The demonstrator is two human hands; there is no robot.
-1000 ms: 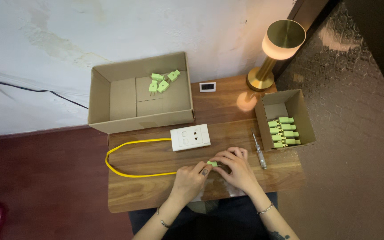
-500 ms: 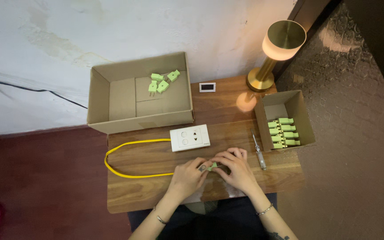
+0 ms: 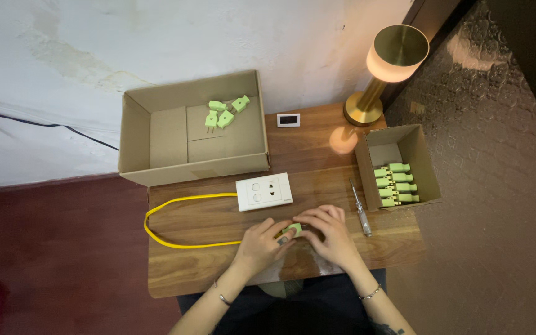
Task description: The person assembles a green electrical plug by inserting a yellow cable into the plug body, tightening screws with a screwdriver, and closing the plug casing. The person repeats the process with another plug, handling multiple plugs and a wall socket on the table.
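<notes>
- My left hand (image 3: 260, 243) and right hand (image 3: 329, 234) meet at the near edge of the wooden table (image 3: 181, 273), fingers of both curled round one small green plug (image 3: 292, 230); only its top shows between my fingertips. With so little of it in my grip, I judge it could slip and drop into my lap.
- The yellow cable (image 3: 175, 220) loops out to my left; a careless elbow could drag it and tug whatever it joins.
- The screwdriver (image 3: 361, 211) lies just beside my right hand, its tip towards the table's edge; a nudge could roll it off.
- The white socket plate (image 3: 264, 192) sits just beyond my knuckles, loose enough to be shoved.
- Further off, the small box of plugs (image 3: 428, 180) overhangs the right edge, easily tipped.
- Farthest, the large box (image 3: 134, 142) and the lit lamp (image 3: 395, 59) stand well apart.
</notes>
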